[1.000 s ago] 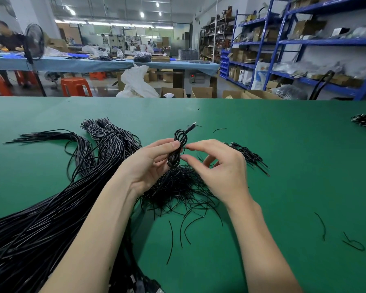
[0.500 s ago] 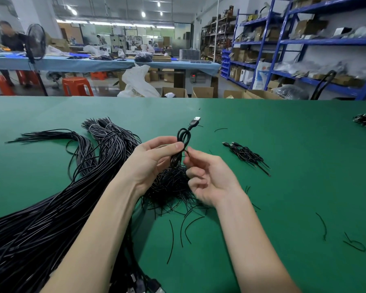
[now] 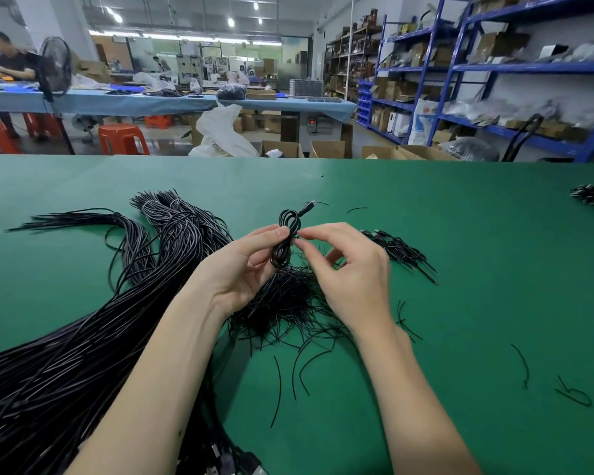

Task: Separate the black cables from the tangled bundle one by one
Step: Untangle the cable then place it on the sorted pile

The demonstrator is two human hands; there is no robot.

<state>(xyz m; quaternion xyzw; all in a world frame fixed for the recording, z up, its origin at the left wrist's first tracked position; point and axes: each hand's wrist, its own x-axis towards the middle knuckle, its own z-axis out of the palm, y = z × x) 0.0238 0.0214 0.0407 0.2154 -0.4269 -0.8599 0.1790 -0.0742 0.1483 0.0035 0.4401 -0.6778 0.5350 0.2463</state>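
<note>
item: small coiled black cable (image 3: 286, 236), frame centre, above the tangled black bundle (image 3: 288, 299). left hand (image 3: 240, 269) gripping it; right hand (image 3: 348, 269) pinching its waist. step: untying; next, likely unwinding.

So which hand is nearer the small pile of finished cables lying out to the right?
Right. The right hand sits just left of the small pile; the left hand is farther left, beyond the coiled cable both hands pinch.

I pinch a small coiled black cable (image 3: 283, 240) upright between my left hand (image 3: 235, 269) and right hand (image 3: 348, 269), while the big tangled bundle (image 3: 93, 320) sprawls under my left forearm.
</note>
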